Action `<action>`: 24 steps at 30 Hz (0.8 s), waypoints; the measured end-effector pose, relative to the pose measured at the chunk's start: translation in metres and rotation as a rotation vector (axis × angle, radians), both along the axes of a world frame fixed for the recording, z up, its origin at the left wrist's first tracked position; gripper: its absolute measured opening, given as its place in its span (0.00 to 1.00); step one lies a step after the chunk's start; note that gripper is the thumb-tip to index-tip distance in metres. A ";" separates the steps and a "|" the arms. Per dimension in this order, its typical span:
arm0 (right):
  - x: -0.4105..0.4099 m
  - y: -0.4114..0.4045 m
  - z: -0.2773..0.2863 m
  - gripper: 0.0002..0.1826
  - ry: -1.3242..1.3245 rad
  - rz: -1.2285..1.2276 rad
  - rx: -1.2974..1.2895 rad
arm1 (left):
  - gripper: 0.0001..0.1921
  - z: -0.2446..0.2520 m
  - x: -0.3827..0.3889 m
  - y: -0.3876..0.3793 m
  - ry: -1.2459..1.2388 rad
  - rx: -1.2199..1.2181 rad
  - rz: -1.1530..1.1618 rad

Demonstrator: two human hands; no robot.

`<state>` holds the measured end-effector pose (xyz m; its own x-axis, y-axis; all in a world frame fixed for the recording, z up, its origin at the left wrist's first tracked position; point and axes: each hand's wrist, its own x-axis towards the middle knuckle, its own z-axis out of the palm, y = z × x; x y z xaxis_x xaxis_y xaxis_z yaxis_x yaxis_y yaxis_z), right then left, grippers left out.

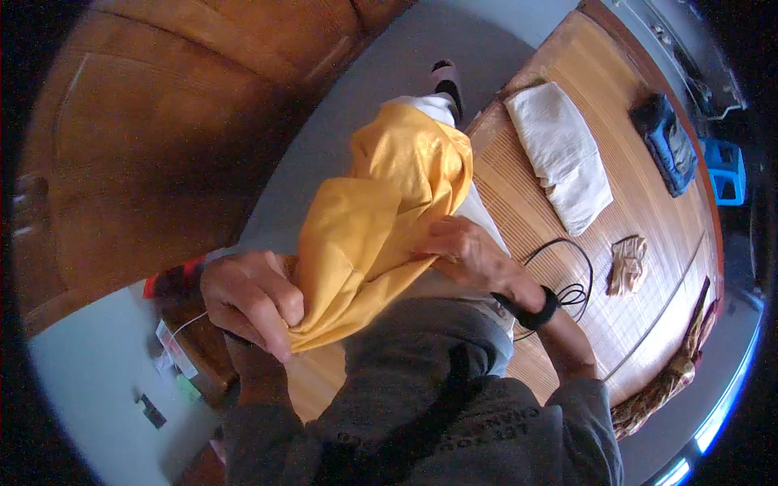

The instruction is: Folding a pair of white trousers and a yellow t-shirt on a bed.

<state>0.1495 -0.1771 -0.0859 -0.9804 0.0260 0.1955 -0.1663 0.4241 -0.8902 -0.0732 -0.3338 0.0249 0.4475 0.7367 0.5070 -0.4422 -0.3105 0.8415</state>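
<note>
A yellow cloth garment (358, 225) hangs in loose folds over my lap and knee. My left hand (252, 301) pinches its lower left edge between thumb and fingers. On the opposite side, my right hand (465, 252) grips the cloth's edge with curled fingers, slightly blurred; a black band (541, 310) circles that wrist. White trousers (486, 212) show beneath the yellow cloth. Whether the piece is a shirt or something else cannot be made out, as its shape is bunched up.
To my right lies a slatted bamboo mat (656, 200) on a bed-like platform. It carries a folded white cloth (562, 158), folded blue clothing (668, 146), a small beige cloth (629, 265) and a black cable (577, 297). A brown wooden cabinet (182, 121) stands on the left.
</note>
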 end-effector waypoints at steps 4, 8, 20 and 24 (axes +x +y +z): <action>0.028 0.012 0.004 0.14 -0.139 0.006 -0.034 | 0.07 -0.002 0.000 0.007 0.125 -0.036 -0.224; 0.050 0.041 0.004 0.08 -0.170 -0.106 -0.455 | 0.06 0.001 0.037 0.005 0.165 -0.158 -0.267; 0.008 0.055 -0.036 0.18 -0.230 0.102 0.030 | 0.07 -0.042 0.090 -0.016 0.213 -0.309 -0.277; -0.072 0.020 -0.026 0.16 -0.223 0.155 0.154 | 0.09 -0.042 0.095 -0.022 0.214 -0.283 -0.278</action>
<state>0.0776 -0.1573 -0.1115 -0.9895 -0.1405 -0.0349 -0.0473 0.5414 -0.8394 0.0215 -0.3554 -0.0172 0.7210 0.6698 0.1773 -0.2828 0.0509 0.9578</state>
